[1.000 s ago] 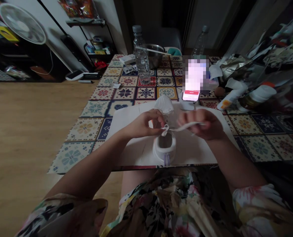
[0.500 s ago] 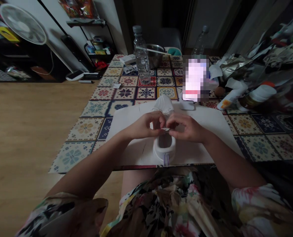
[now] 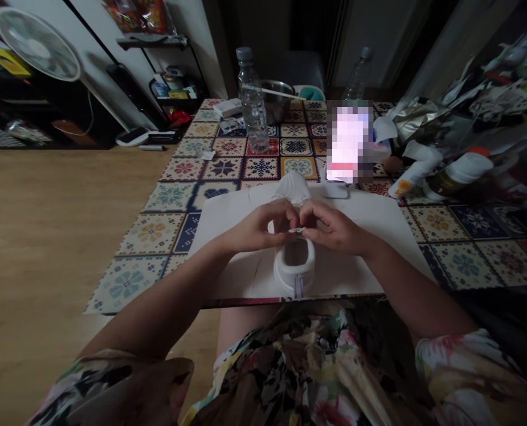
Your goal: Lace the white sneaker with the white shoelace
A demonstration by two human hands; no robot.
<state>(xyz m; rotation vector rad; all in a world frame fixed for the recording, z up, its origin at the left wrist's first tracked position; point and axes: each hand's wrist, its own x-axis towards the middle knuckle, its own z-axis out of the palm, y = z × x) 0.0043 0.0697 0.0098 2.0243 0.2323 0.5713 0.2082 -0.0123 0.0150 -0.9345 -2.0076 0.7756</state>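
A white shoe [image 3: 295, 273] with purple marks at its heel stands on a white board [image 3: 234, 278], toe pointing away from me. Over its opening, my left hand [image 3: 270, 225] and my right hand [image 3: 334, 228] meet, thumbs and forefingers pinched together. Between the fingertips shows a small pale bit of shoelace [image 3: 297, 230], gripped by both hands. My fingers hide most of the lacing and the tongue. Beyond them, the white toe [image 3: 292, 186] of the shoe is visible, with lace loops near it.
A lit phone [image 3: 348, 145], blurred out, leans on a stand [image 3: 334, 190] beyond the board. Clear plastic bottles [image 3: 255, 112] and a metal bowl [image 3: 278, 106] stand farther back on the patterned tablecloth [image 3: 161, 231]. Bottles [image 3: 461, 174] and clutter crowd the right side.
My right hand's fingers have shifted slightly at the pinch, drawing closer to the left fingertips. The shoe stays in place; the whole view has moved a little.
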